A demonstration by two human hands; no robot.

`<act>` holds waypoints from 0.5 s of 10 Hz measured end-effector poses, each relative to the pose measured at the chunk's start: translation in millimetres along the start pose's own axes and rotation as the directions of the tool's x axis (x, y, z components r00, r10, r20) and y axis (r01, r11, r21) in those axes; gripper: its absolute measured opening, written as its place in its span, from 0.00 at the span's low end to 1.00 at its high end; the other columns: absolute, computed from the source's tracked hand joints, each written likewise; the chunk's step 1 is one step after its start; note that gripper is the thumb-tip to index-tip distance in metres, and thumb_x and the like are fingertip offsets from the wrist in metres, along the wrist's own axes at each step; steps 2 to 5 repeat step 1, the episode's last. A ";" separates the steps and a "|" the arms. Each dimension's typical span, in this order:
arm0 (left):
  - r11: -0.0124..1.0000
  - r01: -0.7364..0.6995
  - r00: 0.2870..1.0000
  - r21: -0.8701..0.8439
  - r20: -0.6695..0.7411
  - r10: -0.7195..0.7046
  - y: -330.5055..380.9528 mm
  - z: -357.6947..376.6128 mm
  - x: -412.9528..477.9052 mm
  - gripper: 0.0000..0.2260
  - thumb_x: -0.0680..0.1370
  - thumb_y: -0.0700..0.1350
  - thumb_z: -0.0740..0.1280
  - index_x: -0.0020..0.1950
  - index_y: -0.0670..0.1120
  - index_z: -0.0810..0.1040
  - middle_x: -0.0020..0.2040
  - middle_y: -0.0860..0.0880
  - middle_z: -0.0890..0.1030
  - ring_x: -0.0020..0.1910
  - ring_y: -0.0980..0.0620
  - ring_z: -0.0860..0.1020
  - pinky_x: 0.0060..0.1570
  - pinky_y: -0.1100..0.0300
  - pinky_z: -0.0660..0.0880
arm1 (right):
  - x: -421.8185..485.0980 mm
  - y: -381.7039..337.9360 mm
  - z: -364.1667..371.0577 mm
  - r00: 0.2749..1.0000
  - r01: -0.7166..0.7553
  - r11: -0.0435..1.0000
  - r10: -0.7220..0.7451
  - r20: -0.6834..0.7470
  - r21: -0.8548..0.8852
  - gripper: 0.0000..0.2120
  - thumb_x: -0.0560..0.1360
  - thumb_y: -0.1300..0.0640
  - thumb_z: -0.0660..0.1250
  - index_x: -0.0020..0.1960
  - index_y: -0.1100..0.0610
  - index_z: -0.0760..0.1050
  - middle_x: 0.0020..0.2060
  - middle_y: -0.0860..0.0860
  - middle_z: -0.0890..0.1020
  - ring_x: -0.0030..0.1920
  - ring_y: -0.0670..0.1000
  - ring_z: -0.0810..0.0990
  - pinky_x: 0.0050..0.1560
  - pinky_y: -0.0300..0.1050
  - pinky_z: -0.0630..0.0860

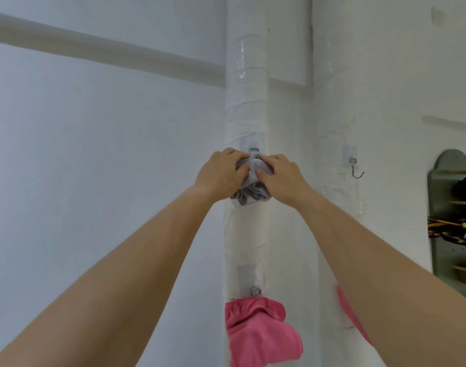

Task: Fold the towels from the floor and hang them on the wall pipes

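Both arms are up at the near pipe (246,102), left hand (221,176) and right hand (279,178) side by side, fingers clamped around a bunched grey towel (253,186) right at the upper hook (253,149), which the cloth and fingers mostly cover. Below on that pipe, a pink towel (258,332) hangs from the lower hook (256,290), while the far pipe (332,102) carries a metal hook (356,170). A second pink towel (351,313) peeks out behind the right forearm, its hanging point hidden, and a grey shelf unit (438,207) is cut off at the right edge, its contents hard to make out.
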State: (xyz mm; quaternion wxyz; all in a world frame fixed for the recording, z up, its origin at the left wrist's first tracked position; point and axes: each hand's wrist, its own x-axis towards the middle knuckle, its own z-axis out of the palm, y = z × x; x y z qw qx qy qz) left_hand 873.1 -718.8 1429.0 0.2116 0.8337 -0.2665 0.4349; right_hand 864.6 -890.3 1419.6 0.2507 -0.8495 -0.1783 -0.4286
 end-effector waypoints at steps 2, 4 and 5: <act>0.997 0.022 0.999 0.080 0.036 -0.025 8.0 -20.3 -1.7 0.22 0.81 0.55 0.58 0.74 0.52 0.70 0.72 0.49 0.72 0.69 0.46 0.69 0.67 0.46 0.69 | -3.1 -11.8 -19.4 1.000 0.005 0.996 -0.004 0.023 -0.086 0.18 0.80 0.45 0.54 0.66 0.47 0.73 0.65 0.52 0.75 0.66 0.61 0.71 0.67 0.57 0.68; 0.997 0.022 0.999 0.080 0.036 -0.025 8.0 -20.3 -1.7 0.22 0.81 0.55 0.58 0.74 0.52 0.70 0.72 0.49 0.72 0.69 0.46 0.69 0.67 0.46 0.69 | -3.1 -11.8 -19.4 1.000 0.005 0.996 -0.004 0.023 -0.086 0.18 0.80 0.45 0.54 0.66 0.47 0.73 0.65 0.52 0.75 0.66 0.61 0.71 0.67 0.57 0.68; 0.997 0.022 0.999 0.080 0.036 -0.025 8.0 -20.3 -1.7 0.22 0.81 0.55 0.58 0.74 0.52 0.70 0.72 0.49 0.72 0.69 0.46 0.69 0.67 0.46 0.69 | -3.1 -11.8 -19.4 1.000 0.005 0.996 -0.004 0.023 -0.086 0.18 0.80 0.45 0.54 0.66 0.47 0.73 0.65 0.52 0.75 0.66 0.61 0.71 0.67 0.57 0.68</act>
